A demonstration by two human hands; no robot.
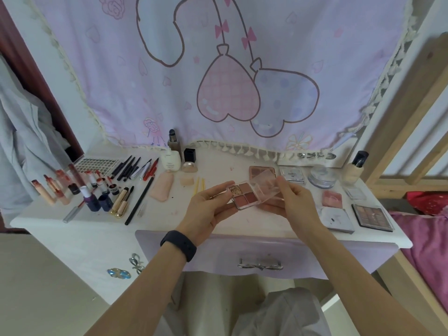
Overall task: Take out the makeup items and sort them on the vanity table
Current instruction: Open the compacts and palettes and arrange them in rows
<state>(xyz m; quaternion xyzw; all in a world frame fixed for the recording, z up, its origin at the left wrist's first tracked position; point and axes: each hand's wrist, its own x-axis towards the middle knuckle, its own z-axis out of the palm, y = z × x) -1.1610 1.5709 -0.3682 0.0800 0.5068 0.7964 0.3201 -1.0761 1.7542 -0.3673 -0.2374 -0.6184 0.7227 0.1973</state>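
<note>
My left hand (208,209) grips the palette (244,195) by its left edge, just above the table (72,229). My right hand (294,202) pinches the clear lid (265,182), half raised. Forcing that lid could strain the hinge or twist the palette loose.

Soft, even light, bright and a little washed out, whitens the bench (164,214) and the pale cloth (169,93) at 12 o'clock. Shadows are faint, deepest under the bench at 6 o'clock. Edges bow at 3 and 9 o'clock; fine detail is soft.
</note>
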